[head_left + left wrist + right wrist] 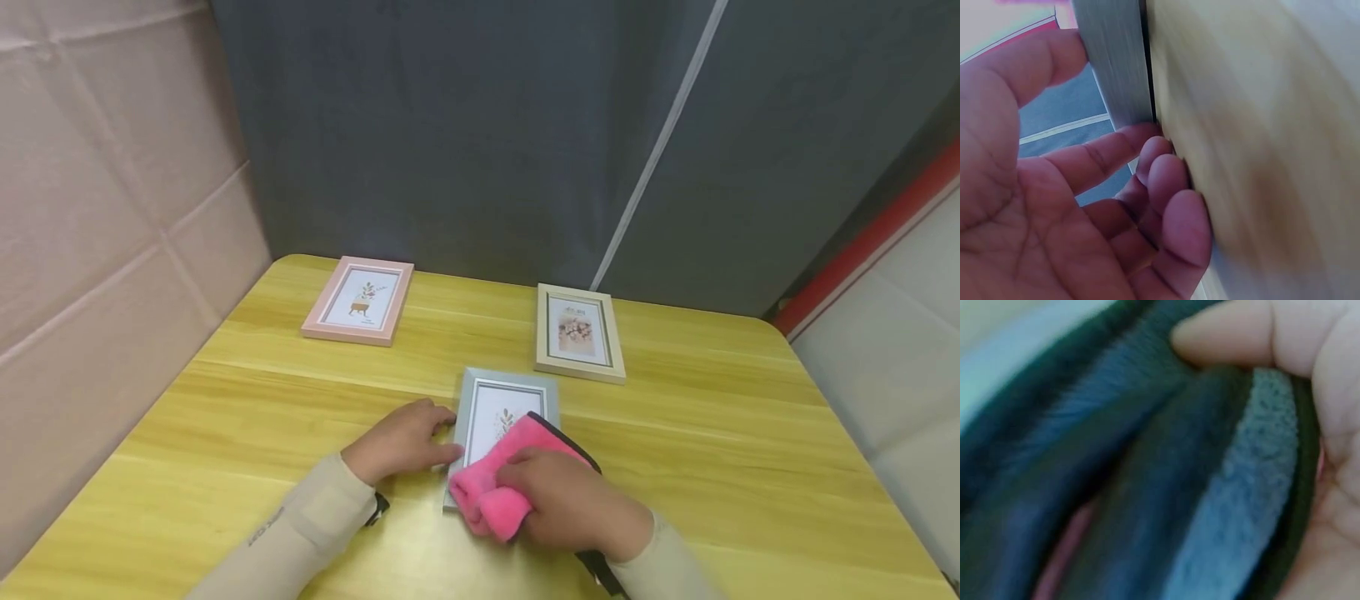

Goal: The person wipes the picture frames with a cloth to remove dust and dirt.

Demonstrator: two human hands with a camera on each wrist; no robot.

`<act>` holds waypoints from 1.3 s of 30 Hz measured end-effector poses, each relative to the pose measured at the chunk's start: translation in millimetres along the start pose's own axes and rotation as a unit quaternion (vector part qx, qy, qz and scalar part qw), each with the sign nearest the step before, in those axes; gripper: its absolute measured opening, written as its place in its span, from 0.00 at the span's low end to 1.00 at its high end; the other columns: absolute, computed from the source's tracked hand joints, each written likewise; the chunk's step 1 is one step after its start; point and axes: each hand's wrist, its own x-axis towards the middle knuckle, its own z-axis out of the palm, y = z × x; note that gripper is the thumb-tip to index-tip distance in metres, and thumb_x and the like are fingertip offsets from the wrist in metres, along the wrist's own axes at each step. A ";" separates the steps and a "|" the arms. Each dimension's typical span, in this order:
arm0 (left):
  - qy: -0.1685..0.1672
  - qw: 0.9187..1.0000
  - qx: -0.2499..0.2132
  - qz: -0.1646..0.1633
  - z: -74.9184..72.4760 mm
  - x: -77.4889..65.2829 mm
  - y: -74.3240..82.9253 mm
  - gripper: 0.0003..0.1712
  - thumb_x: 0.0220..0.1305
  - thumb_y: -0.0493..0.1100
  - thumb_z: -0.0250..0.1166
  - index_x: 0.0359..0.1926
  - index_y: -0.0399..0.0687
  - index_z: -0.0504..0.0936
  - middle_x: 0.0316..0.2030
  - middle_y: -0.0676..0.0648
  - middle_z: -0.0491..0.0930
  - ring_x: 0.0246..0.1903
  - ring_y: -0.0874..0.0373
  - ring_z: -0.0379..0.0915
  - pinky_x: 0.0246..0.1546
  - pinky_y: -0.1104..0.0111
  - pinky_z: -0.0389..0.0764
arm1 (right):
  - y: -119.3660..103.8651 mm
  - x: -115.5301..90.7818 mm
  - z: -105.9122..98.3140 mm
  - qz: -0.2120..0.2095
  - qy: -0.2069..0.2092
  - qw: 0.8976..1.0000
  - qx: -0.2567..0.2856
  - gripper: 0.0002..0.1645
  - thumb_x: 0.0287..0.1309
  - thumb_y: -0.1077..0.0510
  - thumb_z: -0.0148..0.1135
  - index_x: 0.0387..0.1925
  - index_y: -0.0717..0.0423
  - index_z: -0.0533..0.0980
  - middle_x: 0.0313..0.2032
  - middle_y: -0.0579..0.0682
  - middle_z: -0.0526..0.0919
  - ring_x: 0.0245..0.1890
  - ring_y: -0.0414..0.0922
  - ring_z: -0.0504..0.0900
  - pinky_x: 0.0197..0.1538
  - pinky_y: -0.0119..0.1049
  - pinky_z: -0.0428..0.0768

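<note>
On the table lies a grey-blue picture frame [551, 392] with a leaf print behind its front. My left hand [401, 440] is at the frame's left edge. In the left wrist view, the thumb and index finger [1104, 153] touch the grey side of the frame [1116, 62], while the other fingertips rest on the tabletop, loosely bent. My right hand [573, 500] grips a bunched pink cloth [498, 475] with a dark border, pressed over the frame's lower right part. Up close in the right wrist view, the cloth's dark folds [1147, 469] lie under the thumb.
A pink picture frame [315, 321] lies at the back left of the wooden table [750, 467]. Another frame, cream coloured [615, 350], lies at the back right. A dark panel [450, 142] stands behind the table, with a pale padded wall [112, 208] at the left.
</note>
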 end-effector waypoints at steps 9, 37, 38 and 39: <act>0.003 1.000 -0.005 0.003 0.6 -0.6 1.4 0.29 0.58 0.48 0.72 0.55 0.35 0.80 0.43 0.44 0.80 0.41 0.53 0.75 0.49 0.55 0.77 | 18.7 -11.2 -17.4 0.022 -0.006 0.999 0.024 0.16 0.45 0.65 0.70 0.27 0.41 0.76 0.25 0.32 0.71 0.28 0.35 0.69 0.38 0.32 0.72; -0.018 0.993 -0.028 -0.115 -50.7 50.3 -34.7 0.17 0.67 0.36 0.58 0.53 0.29 0.77 0.34 0.40 0.81 0.22 0.52 0.78 0.27 0.64 0.78 | 112.1 -53.7 -36.8 0.233 0.048 0.971 0.025 0.11 0.60 0.62 0.62 0.24 0.50 0.73 0.19 0.44 0.69 0.24 0.41 0.69 0.35 0.39 0.71; -0.014 0.993 -0.015 -0.112 -53.0 59.7 -33.9 0.18 0.68 0.36 0.58 0.54 0.30 0.77 0.38 0.39 0.81 0.24 0.53 0.77 0.26 0.65 0.78 | 111.4 -53.6 -37.0 0.235 0.048 0.971 0.020 0.11 0.60 0.62 0.62 0.24 0.50 0.72 0.19 0.44 0.69 0.24 0.41 0.69 0.35 0.39 0.71; -0.009 0.994 -0.007 -0.112 -55.0 69.3 -33.5 0.19 0.68 0.37 0.58 0.56 0.30 0.77 0.41 0.38 0.80 0.24 0.53 0.76 0.24 0.66 0.77 | 110.8 -53.5 -37.0 0.237 0.048 0.970 0.016 0.11 0.60 0.62 0.62 0.24 0.49 0.72 0.19 0.44 0.69 0.24 0.41 0.69 0.36 0.40 0.71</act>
